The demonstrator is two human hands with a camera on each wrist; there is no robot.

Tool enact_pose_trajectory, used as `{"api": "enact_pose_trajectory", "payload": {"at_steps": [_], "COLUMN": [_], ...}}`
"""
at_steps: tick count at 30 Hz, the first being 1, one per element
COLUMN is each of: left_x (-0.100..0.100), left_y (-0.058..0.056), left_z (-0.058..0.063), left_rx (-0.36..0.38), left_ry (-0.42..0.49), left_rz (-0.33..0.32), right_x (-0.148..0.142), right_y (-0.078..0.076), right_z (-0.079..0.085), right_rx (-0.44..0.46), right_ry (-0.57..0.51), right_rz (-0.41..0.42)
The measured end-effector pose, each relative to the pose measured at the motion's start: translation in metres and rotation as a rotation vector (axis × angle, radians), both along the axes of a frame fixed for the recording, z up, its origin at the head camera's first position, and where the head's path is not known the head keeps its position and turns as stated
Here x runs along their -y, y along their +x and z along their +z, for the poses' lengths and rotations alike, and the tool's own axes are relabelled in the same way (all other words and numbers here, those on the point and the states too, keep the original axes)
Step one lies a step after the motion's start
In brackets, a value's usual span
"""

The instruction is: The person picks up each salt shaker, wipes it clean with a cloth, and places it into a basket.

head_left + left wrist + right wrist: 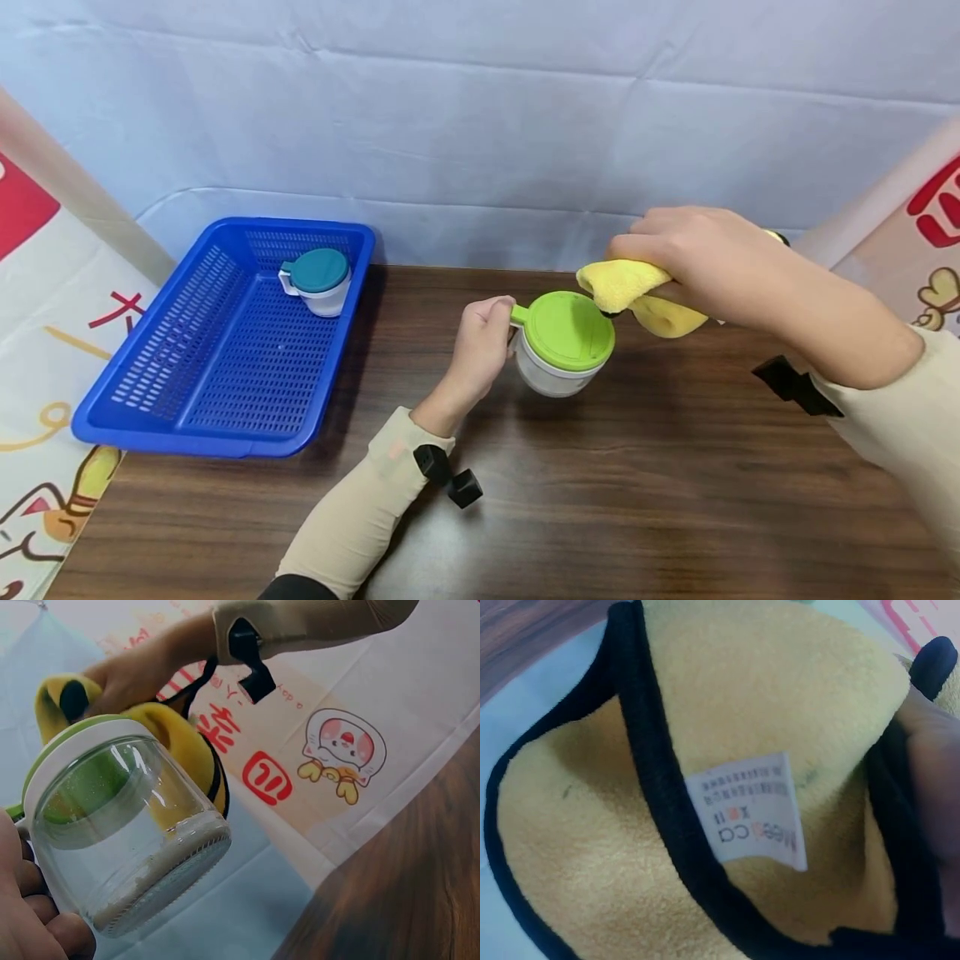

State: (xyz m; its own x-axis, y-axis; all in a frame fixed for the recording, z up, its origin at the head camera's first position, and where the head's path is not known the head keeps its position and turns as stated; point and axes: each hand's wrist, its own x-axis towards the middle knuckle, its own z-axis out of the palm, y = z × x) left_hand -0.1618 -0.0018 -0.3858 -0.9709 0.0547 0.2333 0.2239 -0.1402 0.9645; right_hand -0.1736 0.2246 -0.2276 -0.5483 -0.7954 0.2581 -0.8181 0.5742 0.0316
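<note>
My left hand [483,342] grips the handle of a clear glass seasoning jar [553,375] with a bright green lid [572,331]. In the left wrist view the jar [142,840] is tilted, with a little pale matter at its bottom. A yellow cloth [622,283] with black edging is bunched in my right hand [697,258], just right of the lid; whether it touches the lid I cannot tell. Filling the right wrist view, the cloth [585,840] shows a white label [750,810].
A blue plastic basket [225,450] stands on the left of the brown wooden table [637,500]. Inside it, near the far right corner, sits a similar jar with a teal lid [320,271]. A pale cloth backdrop [450,125] hangs behind the table, with printed sheets at both sides.
</note>
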Motion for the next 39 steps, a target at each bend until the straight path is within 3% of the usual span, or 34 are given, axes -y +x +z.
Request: {"api": "enact_pose_trajectory", "payload": {"at_steps": [6,12,22,28,34,39], "left_x": [0.001,0.001,-0.002,-0.003,-0.004,-0.005], "left_y": [-0.001,-0.001,0.0,0.0,0.001,0.0], "left_z": [0.0,0.0,0.004,0.003,-0.001,-0.003], "left_rx": [0.002,0.027,0.031,0.008,-0.017,-0.019], "left_ry": [-0.003,-0.003,0.022,0.051,0.071,0.074], "left_rz": [0.002,0.014,0.013,-0.018,-0.05,-0.049], "right_x": [0.01,0.021,0.038,0.045,0.047,0.048], "right_y": [0.017,0.032,0.045,0.044,0.039,0.037], "right_z": [0.007,0.002,-0.011,-0.019,-0.025,-0.028], "right_rx": [-0.054,-0.073,-0.07,-0.073,-0.014,-0.013], "right_ry": [-0.036,-0.023,0.076,0.099,0.092,0.091], "right_rz": [0.137,0.228,0.191,0.174,0.16,0.159]}}
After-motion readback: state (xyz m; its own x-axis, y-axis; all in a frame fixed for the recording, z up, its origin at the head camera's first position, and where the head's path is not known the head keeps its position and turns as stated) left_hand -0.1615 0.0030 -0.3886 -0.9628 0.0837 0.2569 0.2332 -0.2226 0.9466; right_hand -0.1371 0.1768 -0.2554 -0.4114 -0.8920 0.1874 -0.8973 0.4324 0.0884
